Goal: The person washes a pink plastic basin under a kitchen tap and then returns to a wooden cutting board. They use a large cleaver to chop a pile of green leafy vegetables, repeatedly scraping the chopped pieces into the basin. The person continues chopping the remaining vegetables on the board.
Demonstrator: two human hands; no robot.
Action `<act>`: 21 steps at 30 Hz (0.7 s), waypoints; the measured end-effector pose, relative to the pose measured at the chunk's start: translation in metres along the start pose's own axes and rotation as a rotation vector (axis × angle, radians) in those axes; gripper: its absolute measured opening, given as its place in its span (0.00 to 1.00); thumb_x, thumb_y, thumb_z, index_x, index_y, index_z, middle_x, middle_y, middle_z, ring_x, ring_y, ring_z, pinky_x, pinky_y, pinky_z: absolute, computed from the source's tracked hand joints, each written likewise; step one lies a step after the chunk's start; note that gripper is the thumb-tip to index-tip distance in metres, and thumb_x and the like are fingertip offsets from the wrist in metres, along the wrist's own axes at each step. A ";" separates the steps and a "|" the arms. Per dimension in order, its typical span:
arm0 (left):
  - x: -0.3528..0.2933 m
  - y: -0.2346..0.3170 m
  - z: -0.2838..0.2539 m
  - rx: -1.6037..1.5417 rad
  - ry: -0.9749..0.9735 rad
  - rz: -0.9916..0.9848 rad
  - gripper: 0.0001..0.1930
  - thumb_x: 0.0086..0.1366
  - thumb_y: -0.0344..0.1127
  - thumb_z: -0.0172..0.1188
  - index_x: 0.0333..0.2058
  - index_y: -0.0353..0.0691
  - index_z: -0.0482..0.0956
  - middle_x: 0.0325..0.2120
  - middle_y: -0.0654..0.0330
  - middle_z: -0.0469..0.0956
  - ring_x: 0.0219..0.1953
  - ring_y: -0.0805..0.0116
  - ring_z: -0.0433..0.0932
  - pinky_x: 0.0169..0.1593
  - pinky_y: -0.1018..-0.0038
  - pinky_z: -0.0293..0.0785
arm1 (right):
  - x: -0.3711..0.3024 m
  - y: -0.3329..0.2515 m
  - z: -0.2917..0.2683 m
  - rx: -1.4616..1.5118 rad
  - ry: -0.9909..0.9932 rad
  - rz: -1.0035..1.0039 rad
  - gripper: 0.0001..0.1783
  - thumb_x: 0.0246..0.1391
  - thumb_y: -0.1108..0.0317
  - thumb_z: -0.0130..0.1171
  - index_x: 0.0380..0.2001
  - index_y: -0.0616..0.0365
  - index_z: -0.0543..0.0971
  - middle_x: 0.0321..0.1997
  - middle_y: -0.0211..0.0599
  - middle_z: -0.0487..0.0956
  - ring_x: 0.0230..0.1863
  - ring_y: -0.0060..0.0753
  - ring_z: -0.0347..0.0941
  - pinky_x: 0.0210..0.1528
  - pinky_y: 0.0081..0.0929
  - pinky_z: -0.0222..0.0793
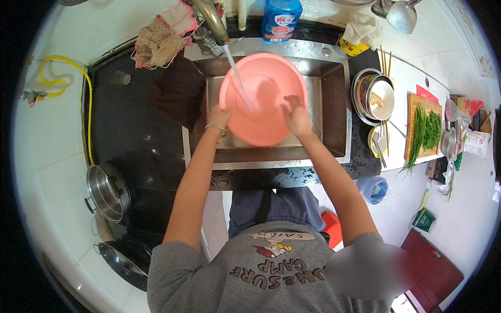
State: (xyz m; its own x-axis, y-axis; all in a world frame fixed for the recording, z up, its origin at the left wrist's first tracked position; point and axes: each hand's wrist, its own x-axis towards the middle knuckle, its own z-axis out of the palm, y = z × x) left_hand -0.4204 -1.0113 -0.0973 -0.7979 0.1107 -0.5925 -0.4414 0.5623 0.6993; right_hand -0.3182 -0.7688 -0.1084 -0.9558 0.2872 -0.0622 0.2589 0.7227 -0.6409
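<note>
A round pink plastic basin (261,133) sits over the steel sink (326,125), and a stream of water (235,70) from the tap (213,23) falls into it. My left hand (219,116), with bangles at the wrist, grips the basin's left rim, thumb on the inner side. Over the right inner side of the basin is my right hand (296,116), thumb and fingers apart and slightly bent, holding nothing I can see. Whether its fingertips touch the basin wall I cannot tell.
Behind the sink stands a blue detergent bottle (282,21). Stacked bowls (380,96) with chopsticks and a yellow bowl (377,141) are at right, then a cutting board (417,130) with chopped greens. Pots (108,192) line the left. A mesh cloth (159,41) hangs beside the tap.
</note>
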 end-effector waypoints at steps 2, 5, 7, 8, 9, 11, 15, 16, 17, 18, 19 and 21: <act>-0.001 -0.017 -0.003 -0.258 -0.098 -0.141 0.18 0.51 0.29 0.52 0.42 0.34 0.73 0.32 0.54 0.78 0.32 0.64 0.79 0.33 0.67 0.77 | -0.001 0.004 0.048 -0.291 -0.010 0.029 0.32 0.54 0.58 0.53 0.60 0.57 0.59 0.63 0.59 0.56 0.61 0.57 0.57 0.57 0.42 0.59; -0.035 -0.003 0.005 -0.467 -0.150 -0.170 0.15 0.50 0.28 0.53 0.40 0.34 0.73 0.30 0.59 0.77 0.29 0.67 0.78 0.29 0.71 0.77 | 0.019 -0.023 0.075 -0.504 0.221 0.166 0.38 0.54 0.53 0.49 0.64 0.55 0.50 0.66 0.61 0.48 0.67 0.62 0.43 0.64 0.46 0.49; -0.038 -0.009 0.013 -0.497 -0.207 -0.124 0.16 0.50 0.27 0.53 0.40 0.34 0.73 0.31 0.59 0.77 0.28 0.67 0.78 0.27 0.72 0.76 | 0.034 -0.048 0.089 -0.400 0.199 -0.112 0.38 0.55 0.50 0.46 0.65 0.54 0.49 0.67 0.58 0.48 0.68 0.60 0.42 0.65 0.48 0.47; -0.036 -0.017 0.018 -0.518 -0.233 -0.104 0.16 0.50 0.27 0.53 0.40 0.34 0.73 0.32 0.59 0.77 0.27 0.67 0.77 0.25 0.73 0.76 | 0.037 -0.059 0.092 -0.349 0.182 -0.256 0.39 0.55 0.49 0.45 0.65 0.53 0.49 0.67 0.56 0.48 0.68 0.59 0.41 0.65 0.49 0.46; -0.030 -0.027 0.024 -0.586 -0.188 -0.048 0.15 0.49 0.26 0.53 0.39 0.35 0.74 0.31 0.60 0.77 0.27 0.69 0.77 0.22 0.74 0.74 | 0.038 -0.068 0.093 -0.097 -0.149 -0.159 0.37 0.57 0.48 0.42 0.65 0.53 0.50 0.68 0.54 0.47 0.69 0.57 0.40 0.66 0.50 0.43; -0.026 -0.022 0.012 -0.584 -0.135 -0.051 0.15 0.49 0.26 0.53 0.39 0.36 0.75 0.30 0.60 0.77 0.27 0.70 0.77 0.24 0.74 0.74 | 0.031 -0.074 0.092 0.133 -0.645 -0.165 0.34 0.59 0.48 0.38 0.64 0.52 0.52 0.68 0.49 0.48 0.70 0.53 0.38 0.67 0.50 0.40; -0.029 -0.024 -0.020 -0.442 0.050 0.030 0.15 0.49 0.26 0.53 0.38 0.33 0.75 0.28 0.58 0.77 0.25 0.69 0.76 0.27 0.74 0.73 | -0.028 -0.037 0.048 -0.419 -0.876 -0.673 0.31 0.58 0.49 0.39 0.63 0.49 0.56 0.68 0.42 0.52 0.70 0.47 0.39 0.66 0.49 0.41; -0.030 -0.025 -0.025 -0.342 0.073 0.072 0.15 0.50 0.26 0.52 0.39 0.32 0.75 0.28 0.58 0.77 0.24 0.69 0.76 0.27 0.74 0.73 | -0.035 -0.024 0.033 -0.379 -1.002 -0.411 0.32 0.57 0.49 0.40 0.63 0.50 0.56 0.68 0.42 0.52 0.70 0.47 0.40 0.66 0.50 0.43; -0.035 -0.026 -0.027 -0.365 0.065 0.098 0.16 0.50 0.26 0.52 0.40 0.29 0.74 0.29 0.56 0.77 0.24 0.67 0.76 0.26 0.74 0.73 | -0.030 -0.016 0.023 -0.577 -0.954 -0.353 0.33 0.57 0.49 0.41 0.64 0.50 0.54 0.68 0.44 0.50 0.70 0.48 0.39 0.66 0.50 0.42; -0.037 -0.028 -0.026 -0.324 0.048 0.062 0.16 0.50 0.26 0.52 0.39 0.29 0.75 0.28 0.56 0.78 0.25 0.68 0.76 0.27 0.73 0.73 | -0.023 -0.008 0.016 -0.774 -0.894 -0.287 0.35 0.57 0.49 0.41 0.65 0.50 0.53 0.69 0.47 0.47 0.70 0.50 0.38 0.66 0.51 0.41; -0.036 -0.028 -0.022 -0.282 0.017 0.031 0.15 0.51 0.25 0.52 0.39 0.29 0.76 0.28 0.57 0.78 0.26 0.68 0.77 0.29 0.72 0.73 | -0.022 0.010 0.017 -0.753 -0.540 -0.285 0.36 0.57 0.49 0.42 0.65 0.50 0.51 0.69 0.50 0.47 0.70 0.52 0.39 0.66 0.52 0.40; -0.065 0.012 -0.019 -0.284 -0.079 -0.083 0.15 0.50 0.26 0.53 0.38 0.28 0.76 0.29 0.56 0.79 0.28 0.67 0.77 0.31 0.71 0.74 | -0.010 0.017 0.025 -0.708 -0.022 -0.277 0.36 0.57 0.49 0.42 0.65 0.51 0.51 0.68 0.53 0.47 0.69 0.54 0.42 0.67 0.51 0.39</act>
State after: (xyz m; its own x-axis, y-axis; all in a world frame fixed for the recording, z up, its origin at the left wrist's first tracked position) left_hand -0.3818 -1.0276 -0.0431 -0.7247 0.1440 -0.6739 -0.6097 0.3217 0.7244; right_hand -0.3082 -0.7750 -0.1382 -0.9995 0.0288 0.0094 0.0289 0.9996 0.0079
